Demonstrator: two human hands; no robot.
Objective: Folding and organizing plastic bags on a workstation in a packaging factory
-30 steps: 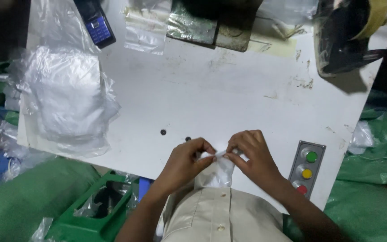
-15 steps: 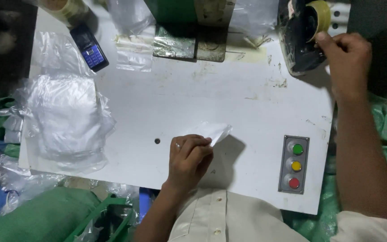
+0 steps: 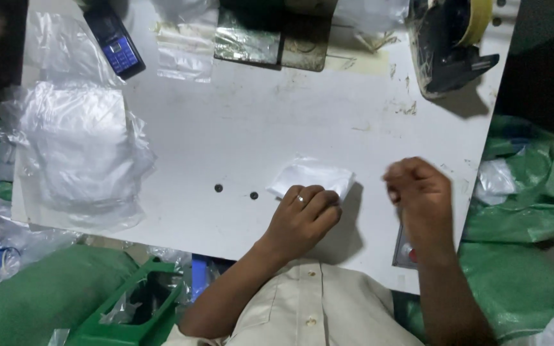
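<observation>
A small folded white packet in clear plastic [image 3: 315, 174] lies on the white table [image 3: 258, 109] near its front edge. My left hand [image 3: 302, 218] rests on the packet's near edge with curled fingers, pinning it down. To the right of the packet my right hand [image 3: 418, 198] hovers over the table, blurred, its fingers pinched together. I cannot make out anything between them. A black tape dispenser with a yellowish roll [image 3: 450, 45] stands at the far right corner.
A heap of clear plastic bags [image 3: 78, 154] covers the table's left side, with a dark phone [image 3: 113, 46] behind it. A dark metal plate [image 3: 270, 38] lies at the back. My right wrist partly hides a grey button box [image 3: 404, 251]. Green sacks [image 3: 527, 211] lie at right, a green crate [image 3: 129, 307] below left.
My right hand left the packet, reached up to the tape dispenser, and has now come back down beside the packet. My left hand stayed on the packet.
</observation>
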